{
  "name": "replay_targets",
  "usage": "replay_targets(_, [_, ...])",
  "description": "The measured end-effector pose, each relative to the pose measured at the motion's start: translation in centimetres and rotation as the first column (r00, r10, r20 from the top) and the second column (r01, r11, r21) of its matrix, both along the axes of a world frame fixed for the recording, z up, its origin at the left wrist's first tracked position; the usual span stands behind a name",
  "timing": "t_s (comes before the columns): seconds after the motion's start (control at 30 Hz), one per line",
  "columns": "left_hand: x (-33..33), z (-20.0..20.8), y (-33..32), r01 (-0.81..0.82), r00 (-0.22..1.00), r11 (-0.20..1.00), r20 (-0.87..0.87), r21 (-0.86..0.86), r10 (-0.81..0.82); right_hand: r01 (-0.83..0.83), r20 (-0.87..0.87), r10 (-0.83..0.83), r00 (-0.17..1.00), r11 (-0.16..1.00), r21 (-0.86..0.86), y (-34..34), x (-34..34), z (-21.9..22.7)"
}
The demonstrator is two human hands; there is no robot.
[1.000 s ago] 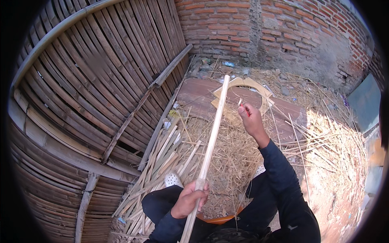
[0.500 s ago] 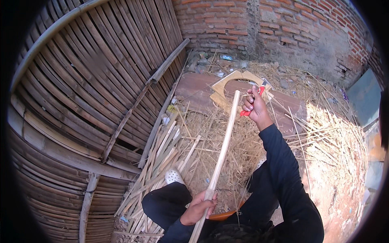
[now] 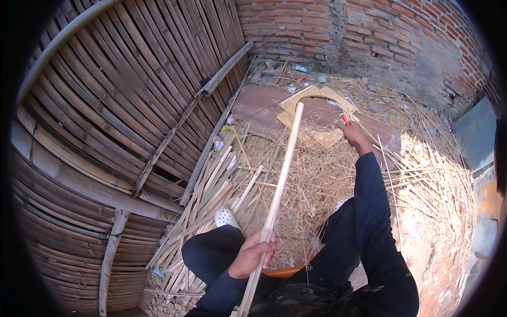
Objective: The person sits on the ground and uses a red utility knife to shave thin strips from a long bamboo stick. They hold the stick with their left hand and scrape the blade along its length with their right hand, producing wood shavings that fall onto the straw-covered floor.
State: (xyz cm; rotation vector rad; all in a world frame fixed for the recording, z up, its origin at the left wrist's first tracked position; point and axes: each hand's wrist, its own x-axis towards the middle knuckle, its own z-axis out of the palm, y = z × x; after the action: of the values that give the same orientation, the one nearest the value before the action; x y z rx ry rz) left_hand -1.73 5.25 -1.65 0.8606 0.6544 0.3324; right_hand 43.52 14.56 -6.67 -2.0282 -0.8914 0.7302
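Bamboo pole [image 3: 282, 174] gripped tight in my left hand [image 3: 252, 255] | right hand [image 3: 353, 133] closed on red tool [image 3: 345, 120] beyond pole's far tip

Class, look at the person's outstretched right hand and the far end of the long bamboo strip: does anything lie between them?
Nothing visible does. The right hand, gripping something small and red, is out beside the bamboo strip's far end, with only straw and the cut-out board beneath. The left hand holds the strip's near end.
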Motion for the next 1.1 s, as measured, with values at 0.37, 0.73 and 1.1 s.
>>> replay_targets(0.37, [3.7,3.4,6.6,-0.104,0.991,0.992,0.093,0.075,0.097,-0.482,0.192,0.46,0.867,0.872,0.087,0.8,-10.1,3.8])
replay_targets(0.73, [3.0,1.8,7.3,-0.171,0.98,0.985,0.105,-0.016,0.171,-0.746,0.439,0.647,0.623,0.661,0.084,1.0,-9.2,-0.6])
replay_targets(1.1, [2.3,1.8,7.6,-0.273,0.955,0.961,0.112,-0.039,0.275,-0.501,0.33,0.847,0.417,0.517,-0.694,1.1,-14.3,1.7])
